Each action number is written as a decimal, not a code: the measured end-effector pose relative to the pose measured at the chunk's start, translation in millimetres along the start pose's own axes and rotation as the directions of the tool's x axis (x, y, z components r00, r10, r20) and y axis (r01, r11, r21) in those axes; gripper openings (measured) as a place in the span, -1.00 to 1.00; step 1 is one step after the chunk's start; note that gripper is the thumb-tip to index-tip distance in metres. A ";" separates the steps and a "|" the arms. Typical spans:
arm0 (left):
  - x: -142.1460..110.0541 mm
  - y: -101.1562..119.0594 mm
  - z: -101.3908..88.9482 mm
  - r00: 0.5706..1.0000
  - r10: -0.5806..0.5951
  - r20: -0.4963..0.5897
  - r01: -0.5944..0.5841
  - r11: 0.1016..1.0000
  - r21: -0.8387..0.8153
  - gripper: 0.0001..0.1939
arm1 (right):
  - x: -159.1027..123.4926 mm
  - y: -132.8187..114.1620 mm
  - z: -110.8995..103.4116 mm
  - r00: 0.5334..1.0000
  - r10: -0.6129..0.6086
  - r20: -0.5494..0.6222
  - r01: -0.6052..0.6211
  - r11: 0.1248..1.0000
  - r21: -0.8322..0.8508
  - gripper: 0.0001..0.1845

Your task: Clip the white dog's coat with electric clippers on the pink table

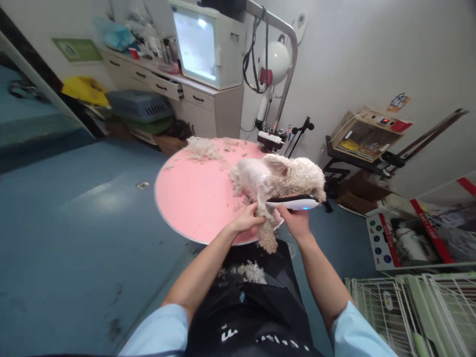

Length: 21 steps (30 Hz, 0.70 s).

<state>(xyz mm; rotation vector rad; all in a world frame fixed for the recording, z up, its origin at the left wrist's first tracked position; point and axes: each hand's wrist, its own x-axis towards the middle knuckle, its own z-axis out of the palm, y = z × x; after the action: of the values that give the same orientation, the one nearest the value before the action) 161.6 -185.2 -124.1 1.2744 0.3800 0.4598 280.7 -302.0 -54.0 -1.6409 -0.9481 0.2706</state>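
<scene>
A cream curly-haired dog [256,173] is on a round pink grooming table [193,198], its body clipped short and its head still fluffy. My left hand [248,219] is closed around one of the dog's legs, whose shaggy lower part [268,237] hangs past the table's edge. In my right hand [295,221] is a white and black hair clipper [293,202] with a blue light. The clipper's blade end lies against or very close to the held leg. Clumps of cut hair [203,148] lie at the table's far side.
More loose hair [252,272] sits on my black apron [253,307]. A grooming arm [288,74] with hanging loops rises behind the table, beside a tool holder [271,139]. White wire cages [386,302] stand at lower right. Behind are drawers [199,99] and a lit cabinet [197,44].
</scene>
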 end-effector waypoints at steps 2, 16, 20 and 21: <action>0.1 -0.6 0.7 1.000 0.012 -0.010 -0.012 0.999 0.042 -0.51 | 0.6 -4.7 1.6 1.000 -0.017 0.023 0.020 0.995 -0.100 -0.69; -4.1 -4.5 5.4 0.996 0.086 0.022 -0.088 0.979 0.185 -0.43 | 1.6 -18.0 6.6 0.995 -0.055 0.088 0.088 0.898 -0.431 -0.62; -7.6 -0.5 1.9 0.993 0.077 0.086 -0.083 0.994 0.070 -0.51 | -10.2 -14.8 3.7 0.985 -0.009 0.171 0.085 0.892 -0.443 -0.61; -7.2 -0.4 1.1 0.994 0.072 0.085 -0.075 0.997 0.030 -0.58 | -13.4 -13.4 2.7 0.981 -0.002 0.193 0.088 0.895 -0.438 -0.61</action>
<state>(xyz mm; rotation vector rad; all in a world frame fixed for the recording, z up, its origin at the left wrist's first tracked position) 156.1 -190.0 -124.1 1.3391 0.2719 0.4624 264.5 -309.3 -46.9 -2.0341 -1.2590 0.1862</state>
